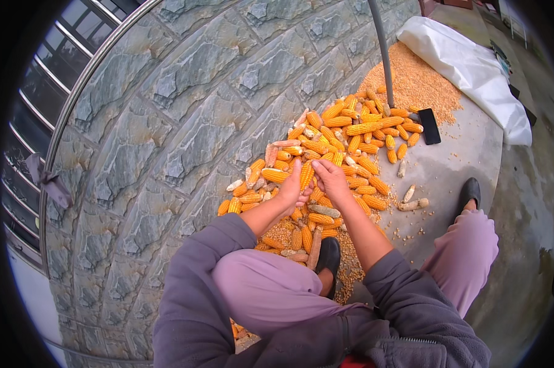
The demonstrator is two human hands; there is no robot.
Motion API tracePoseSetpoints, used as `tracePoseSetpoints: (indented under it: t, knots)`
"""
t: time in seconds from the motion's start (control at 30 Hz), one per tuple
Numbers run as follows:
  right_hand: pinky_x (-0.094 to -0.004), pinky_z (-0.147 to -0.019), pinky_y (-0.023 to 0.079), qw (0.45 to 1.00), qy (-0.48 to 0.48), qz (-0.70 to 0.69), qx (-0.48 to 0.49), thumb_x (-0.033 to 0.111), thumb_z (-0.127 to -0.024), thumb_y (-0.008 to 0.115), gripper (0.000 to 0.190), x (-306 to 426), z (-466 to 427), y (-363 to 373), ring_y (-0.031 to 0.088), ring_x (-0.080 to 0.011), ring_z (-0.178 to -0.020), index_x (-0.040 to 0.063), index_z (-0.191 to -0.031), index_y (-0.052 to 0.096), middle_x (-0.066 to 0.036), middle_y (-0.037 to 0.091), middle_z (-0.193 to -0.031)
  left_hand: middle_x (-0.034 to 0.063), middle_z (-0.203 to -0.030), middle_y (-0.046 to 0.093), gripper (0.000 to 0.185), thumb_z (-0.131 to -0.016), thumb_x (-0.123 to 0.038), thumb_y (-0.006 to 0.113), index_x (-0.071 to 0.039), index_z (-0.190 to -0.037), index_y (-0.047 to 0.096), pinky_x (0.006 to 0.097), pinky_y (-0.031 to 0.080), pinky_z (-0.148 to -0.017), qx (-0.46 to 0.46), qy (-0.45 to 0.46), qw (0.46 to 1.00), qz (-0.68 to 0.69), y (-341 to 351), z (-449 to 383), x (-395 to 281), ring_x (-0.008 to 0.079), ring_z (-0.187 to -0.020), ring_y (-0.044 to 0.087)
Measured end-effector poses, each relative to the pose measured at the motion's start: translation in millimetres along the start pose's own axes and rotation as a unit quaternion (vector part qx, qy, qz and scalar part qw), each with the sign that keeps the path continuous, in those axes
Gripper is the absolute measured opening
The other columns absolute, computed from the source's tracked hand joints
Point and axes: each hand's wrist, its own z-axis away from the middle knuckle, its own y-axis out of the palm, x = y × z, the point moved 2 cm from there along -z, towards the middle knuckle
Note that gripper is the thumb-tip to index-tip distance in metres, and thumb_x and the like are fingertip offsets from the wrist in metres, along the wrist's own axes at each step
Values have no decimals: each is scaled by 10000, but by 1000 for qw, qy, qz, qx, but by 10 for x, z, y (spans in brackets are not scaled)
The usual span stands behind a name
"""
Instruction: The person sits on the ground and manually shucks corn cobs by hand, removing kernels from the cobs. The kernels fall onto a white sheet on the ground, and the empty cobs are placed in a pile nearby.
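Observation:
Between my two hands is an upright ear of yellow corn (pixel 306 176). My left hand (pixel 293 187) wraps around its left side, thumb pointing up along the kernels. On the other side, my right hand (pixel 330 180) pinches near the top of the ear with thumb and forefinger. Beneath and around both hands spreads a heap of corn ears (pixel 336 122), some with kernels, some bare cobs. A bare grey cob (pixel 324 210) lies just below my hands. Loose kernels (pixel 349 257) are scattered on the ground by my shoe (pixel 329 262).
A rough stone-tiled wall (pixel 203 101) runs along the left. A grey pole (pixel 383 50) rises from the heap, with a black smartphone (pixel 429 126) at its foot. Behind lie a large kernel pile (pixel 415 83) and a white sheet (pixel 474 69). A metal-barred window (pixel 42 115) is at far left.

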Motion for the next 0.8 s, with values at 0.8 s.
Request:
tracePoseSetpoints:
  t: [0.8]
  knots:
    - [-240,-548,392,996,-56,69,-6,246,-979,526,222,-8,-17,-154,437,-63,-611,46,-897,578,5,513,-687,-34,-522,306,654,-921,-710,239,-113,-743,441,240,177,-359,47,-89,992,73,129,-33,44,80,-395,211]
